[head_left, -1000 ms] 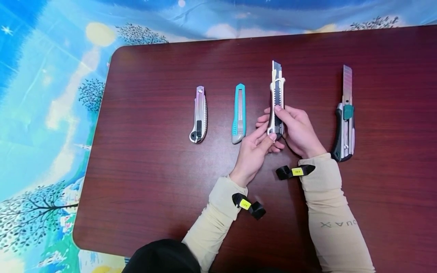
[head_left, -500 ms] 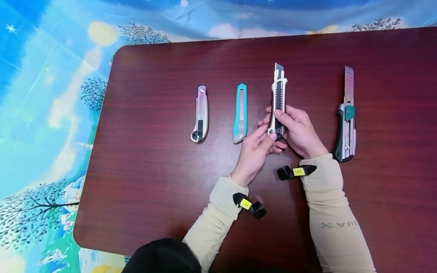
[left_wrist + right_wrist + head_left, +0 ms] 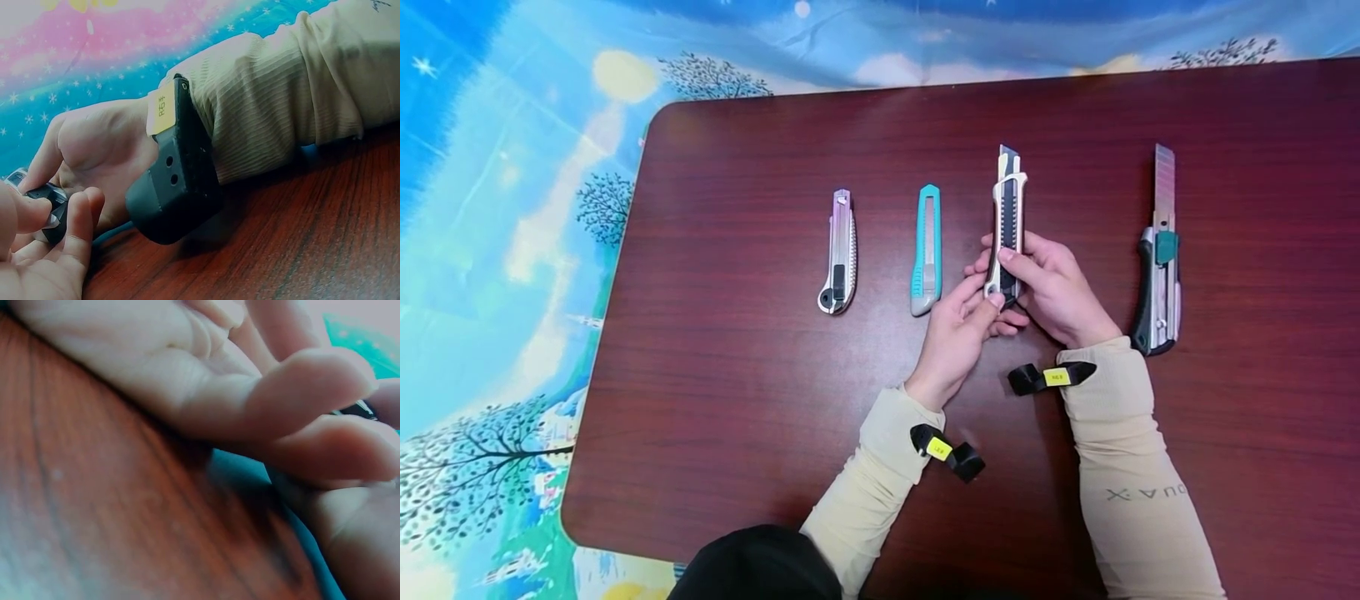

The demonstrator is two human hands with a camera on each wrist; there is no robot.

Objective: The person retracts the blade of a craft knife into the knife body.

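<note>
Both hands hold a silver-and-black utility knife (image 3: 1010, 208) above the table, its blade end pointing away from me with a short length of blade showing. My left hand (image 3: 953, 337) pinches the butt end, thumb on top. My right hand (image 3: 1063, 287) grips the handle from the right, its thumb pressing on the black strip along the knife's face. In the left wrist view, the black butt end (image 3: 56, 215) shows between the fingers. The right wrist view shows mostly fingers (image 3: 306, 394), with only a sliver of the knife between them.
A teal utility knife (image 3: 927, 250) and a silver one with a purple tip (image 3: 838, 250) lie to the left on the dark red table (image 3: 737, 375). At the right lies a black-and-green utility knife (image 3: 1163, 250), its long blade bare. A patterned cloth (image 3: 512, 250) hangs behind.
The right thumb has slid down the knife toward its butt end, and less blade sticks out than before. The left hand keeps its pinch; the other knives lie as before.
</note>
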